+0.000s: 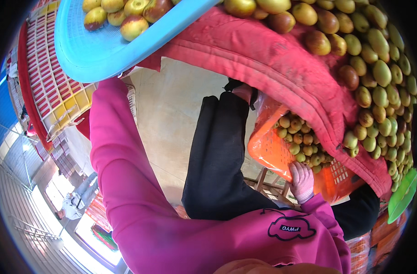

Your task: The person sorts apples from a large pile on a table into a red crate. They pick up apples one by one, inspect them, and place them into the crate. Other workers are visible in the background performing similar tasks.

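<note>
My left hand is out of view; its magenta sleeve ends beneath the rim of a light blue plastic basket (126, 63), which holds several yellow and reddish jujubes (134, 28). In a pinkish knitted glove, my right hand (301, 181) has its fingers over the rim of an orange plastic crate (270, 150), at the lower right of centre. A clear plastic liner covers part of this crate, and small green-brown jujubes (302, 137) lie inside. Above it, red padded cloth (263, 51) borders a surface heaped with many green and brown jujubes (381, 73).
A white and yellow plastic lattice crate (46, 65) stands at the left. My bent legs in black trousers (217, 164) are over the pale floor (171, 99). A green plastic object (403, 197) is at the far right. Another person (73, 205) is in the background, lower left.
</note>
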Tool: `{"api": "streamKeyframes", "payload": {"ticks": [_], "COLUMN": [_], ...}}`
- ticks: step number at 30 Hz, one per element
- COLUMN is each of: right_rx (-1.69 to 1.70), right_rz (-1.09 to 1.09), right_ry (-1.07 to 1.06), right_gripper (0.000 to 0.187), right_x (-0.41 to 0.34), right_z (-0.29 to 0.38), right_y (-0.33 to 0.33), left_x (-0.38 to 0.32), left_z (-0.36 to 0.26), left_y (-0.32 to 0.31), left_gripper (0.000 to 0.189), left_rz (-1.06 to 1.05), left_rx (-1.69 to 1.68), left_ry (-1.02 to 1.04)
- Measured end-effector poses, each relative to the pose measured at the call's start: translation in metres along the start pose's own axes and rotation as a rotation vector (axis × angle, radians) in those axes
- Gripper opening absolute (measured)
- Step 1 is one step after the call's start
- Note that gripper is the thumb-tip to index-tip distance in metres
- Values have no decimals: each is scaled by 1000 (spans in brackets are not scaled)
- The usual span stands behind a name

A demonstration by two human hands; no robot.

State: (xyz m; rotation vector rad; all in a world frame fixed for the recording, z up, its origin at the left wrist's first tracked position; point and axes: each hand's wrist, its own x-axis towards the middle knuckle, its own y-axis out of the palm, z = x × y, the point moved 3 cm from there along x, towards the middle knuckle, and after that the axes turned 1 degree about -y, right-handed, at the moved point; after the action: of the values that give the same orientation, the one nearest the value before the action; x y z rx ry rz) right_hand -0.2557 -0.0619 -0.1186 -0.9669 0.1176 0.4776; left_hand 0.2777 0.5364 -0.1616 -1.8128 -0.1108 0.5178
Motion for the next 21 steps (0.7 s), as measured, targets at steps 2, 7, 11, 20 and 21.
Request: {"api": "streamKeyframes", "payload": {"ticks": [2,7,11,20,21], "right_rx": [-11,-28,3,-72,-88], "right_rz": [14,13,3,19,30], "right_ry": [18,18,26,11,14], "right_gripper": [67,68,63,69,69], "right_x": [0,1,2,-4,-5], "right_z": [0,2,3,1,0], "right_y": [0,-2,-5,2,4], "left_x": [7,26,35,33,33], "left_z": [-1,-5,-3,-11,-14], "left_y": [3,14,20,30,34], "left_gripper": [51,54,58,66,67], "left_rz": [-6,-17,-32,-76,-87], "left_rx": [9,33,60,137,161], "left_ry": [5,7,5,47,55]}}
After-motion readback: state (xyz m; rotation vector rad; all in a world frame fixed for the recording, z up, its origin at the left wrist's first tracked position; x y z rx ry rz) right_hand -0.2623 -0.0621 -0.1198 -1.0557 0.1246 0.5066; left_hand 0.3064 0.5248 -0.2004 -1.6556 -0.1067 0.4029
